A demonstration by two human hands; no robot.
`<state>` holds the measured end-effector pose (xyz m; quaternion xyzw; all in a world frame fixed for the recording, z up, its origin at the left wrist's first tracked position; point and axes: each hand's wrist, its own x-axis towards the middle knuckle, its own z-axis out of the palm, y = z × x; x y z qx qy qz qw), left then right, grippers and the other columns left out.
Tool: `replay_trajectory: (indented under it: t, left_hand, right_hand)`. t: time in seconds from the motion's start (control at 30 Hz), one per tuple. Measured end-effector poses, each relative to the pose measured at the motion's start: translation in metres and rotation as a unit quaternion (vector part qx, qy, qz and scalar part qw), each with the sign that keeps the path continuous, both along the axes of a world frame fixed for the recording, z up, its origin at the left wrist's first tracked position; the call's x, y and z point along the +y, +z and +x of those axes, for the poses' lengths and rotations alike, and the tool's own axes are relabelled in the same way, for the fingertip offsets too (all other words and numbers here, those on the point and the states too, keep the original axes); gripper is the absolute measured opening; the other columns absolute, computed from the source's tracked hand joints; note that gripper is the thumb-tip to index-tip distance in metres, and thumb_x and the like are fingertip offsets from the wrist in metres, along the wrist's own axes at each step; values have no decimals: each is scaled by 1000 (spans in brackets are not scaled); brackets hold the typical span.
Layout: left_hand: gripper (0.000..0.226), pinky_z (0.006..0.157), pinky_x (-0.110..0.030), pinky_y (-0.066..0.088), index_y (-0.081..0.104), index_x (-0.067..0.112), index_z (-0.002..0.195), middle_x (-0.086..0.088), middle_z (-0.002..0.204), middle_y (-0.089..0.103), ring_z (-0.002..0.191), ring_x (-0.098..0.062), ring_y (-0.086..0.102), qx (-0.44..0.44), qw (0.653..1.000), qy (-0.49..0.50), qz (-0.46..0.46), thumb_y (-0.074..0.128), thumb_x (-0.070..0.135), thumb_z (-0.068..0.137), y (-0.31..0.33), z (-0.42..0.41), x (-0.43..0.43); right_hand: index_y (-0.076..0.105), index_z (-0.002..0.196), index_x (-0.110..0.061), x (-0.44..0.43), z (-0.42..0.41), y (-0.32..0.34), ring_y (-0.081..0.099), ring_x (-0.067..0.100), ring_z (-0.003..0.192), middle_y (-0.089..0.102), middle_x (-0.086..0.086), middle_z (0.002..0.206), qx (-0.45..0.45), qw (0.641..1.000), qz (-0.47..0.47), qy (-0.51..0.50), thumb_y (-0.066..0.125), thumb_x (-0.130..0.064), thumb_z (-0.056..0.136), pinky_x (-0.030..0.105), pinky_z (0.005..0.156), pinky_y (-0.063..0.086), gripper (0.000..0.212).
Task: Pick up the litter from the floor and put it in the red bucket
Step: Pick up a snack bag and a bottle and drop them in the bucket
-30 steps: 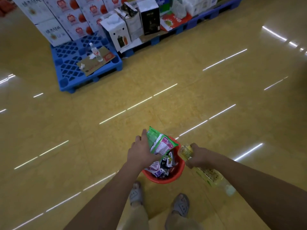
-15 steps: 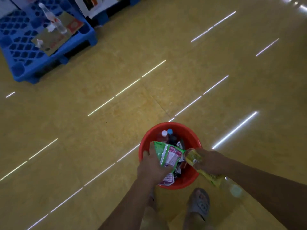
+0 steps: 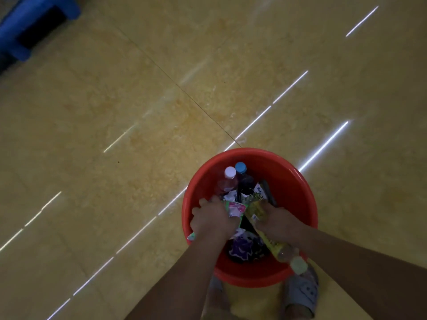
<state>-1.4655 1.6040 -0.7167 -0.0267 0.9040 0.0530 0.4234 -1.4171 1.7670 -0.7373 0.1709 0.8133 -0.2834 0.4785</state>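
Observation:
The red bucket [image 3: 298, 192] stands on the floor right in front of my feet. Inside it lie a pink-capped bottle [image 3: 228, 181], a blue-capped bottle [image 3: 242, 175] and several crumpled wrappers, one purple [image 3: 242, 249]. My left hand [image 3: 211, 221] is down inside the bucket and grips a green and pink snack bag [image 3: 234, 207]. My right hand [image 3: 279, 224] holds a yellow-labelled plastic bottle [image 3: 280, 249] tilted across the bucket's near rim, its pale cap pointing back at me.
A blue plastic pallet [image 3: 25, 31] shows at the top left corner. Glossy yellow floor tiles [image 3: 138, 112] with bright light streaks surround the bucket. My grey slippers [image 3: 300, 294] stand just behind it.
The view has tilted down and closed in on the bucket. Both hands have sunk from above the rim into the bucket, carrying the snack bag and the bottle.

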Motion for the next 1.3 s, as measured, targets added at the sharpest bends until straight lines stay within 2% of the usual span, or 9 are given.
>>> replay_trajectory:
  t: [0.07,0.2,0.4,0.57,0.67,0.83,0.93,1.07,1.3]
  left_hand:
    - [71,89,-42,45,39,15,132,-14,133,40,119,-39,45,-1,1000,23,-11,61,57,80,-14,-4,6]
    - [69,96,-44,40,38,12,134,-17,136,38,121,-41,43,-4,995,95,11,59,54,82,-41,-9,13]
    - [78,111,-44,30,24,11,148,-22,144,30,131,-43,34,-7,979,185,82,60,46,87,-75,10,8]
    - [82,117,-43,21,9,11,154,-22,156,15,144,-36,19,-11,970,197,138,52,47,94,-92,19,5]
    - [87,118,-41,20,4,13,155,-22,158,11,146,-35,15,-45,969,206,130,49,54,93,-100,13,5]
    - [86,118,-40,21,2,11,155,-20,158,20,146,-35,17,-75,975,179,109,40,59,95,-90,0,8]
    - [80,114,-43,27,2,12,155,-26,152,31,140,-39,29,-11,985,144,99,35,56,97,-69,-1,12]
    - [72,119,-44,17,15,15,154,-22,152,30,142,-36,24,83,988,65,112,32,56,97,-42,3,12]
    - [67,117,-41,23,33,20,146,-9,147,40,140,-28,27,132,980,-41,146,23,62,95,17,-1,23]
  right_hand:
    - [17,153,-13,-9,7,-10,61,29,113,63,18,124,11,1000,-9,-19,51,-33,97,28,93,43,69]
    - [18,152,-18,-24,19,-29,64,26,92,64,17,114,24,996,-35,-76,54,-33,96,30,77,50,68]
    - [6,155,-22,-37,31,-76,50,35,125,46,22,141,25,988,-42,-147,51,-43,95,35,98,45,78]
    - [-1,155,-23,-38,27,-97,45,37,130,37,24,148,-13,980,-75,-182,49,-43,95,32,101,41,81]
    - [11,153,-20,-37,20,-102,53,35,120,47,21,142,-28,980,-74,-183,48,-35,95,36,99,47,71]
    - [22,151,-9,-32,8,-86,53,33,122,50,20,137,-43,993,-21,-106,39,-13,100,32,95,43,54]
    - [38,141,-7,-27,10,-64,57,33,115,57,19,128,-15,996,-11,-85,37,-18,101,30,81,41,41]
    - [61,110,-5,-12,23,-23,62,30,101,65,15,109,60,993,-29,-95,39,-26,102,29,77,44,31]
    - [58,127,-13,24,35,49,55,21,112,61,8,119,86,992,-4,-91,46,-29,99,26,90,39,34]
